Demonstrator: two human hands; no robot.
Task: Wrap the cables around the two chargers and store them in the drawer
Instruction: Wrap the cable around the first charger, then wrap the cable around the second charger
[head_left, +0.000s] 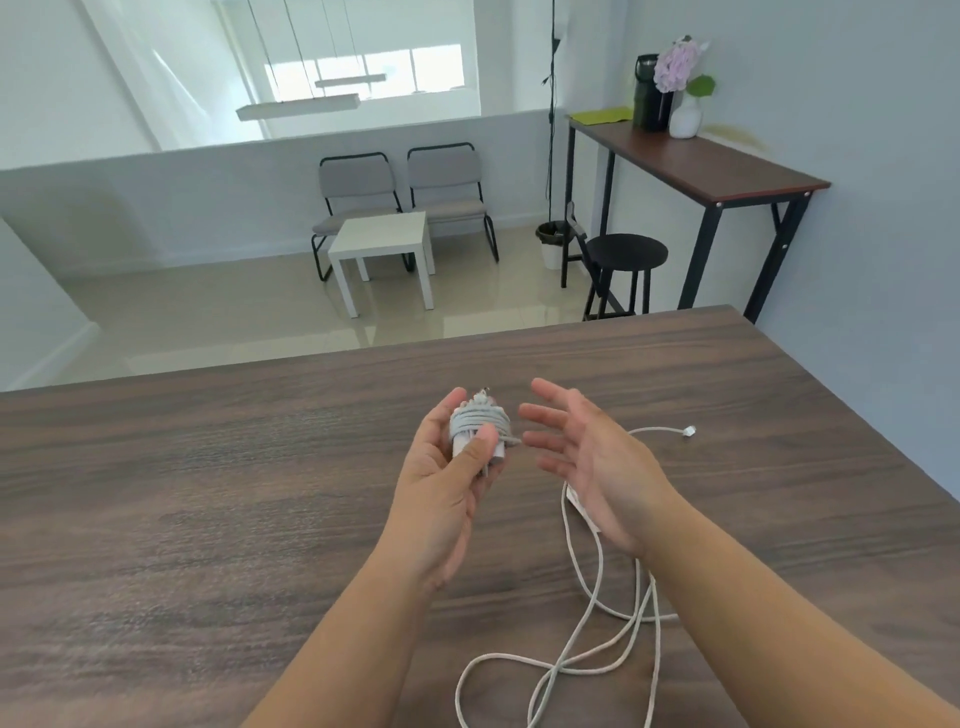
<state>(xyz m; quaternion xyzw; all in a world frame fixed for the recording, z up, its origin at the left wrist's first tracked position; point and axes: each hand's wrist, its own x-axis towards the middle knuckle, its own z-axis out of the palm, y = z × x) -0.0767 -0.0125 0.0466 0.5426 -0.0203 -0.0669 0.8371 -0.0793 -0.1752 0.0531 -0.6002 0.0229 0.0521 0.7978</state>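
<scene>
Left hand (451, 470) gripping white charger (480, 434) bound in grey cable, right hand (582, 457) spread empty

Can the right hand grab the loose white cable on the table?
Probably yes. The right hand is open and holds nothing, and the loose cable lies uncovered on the table just beneath it.

left hand (447, 467) holds wrapped charger (480, 428) | right hand (587, 457) spread | loose cable (571, 665) on table (208, 519)

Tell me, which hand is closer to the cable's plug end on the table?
Right. The right hand hovers open just left of the plug end; the left hand is farther, holding the wrapped charger.
</scene>
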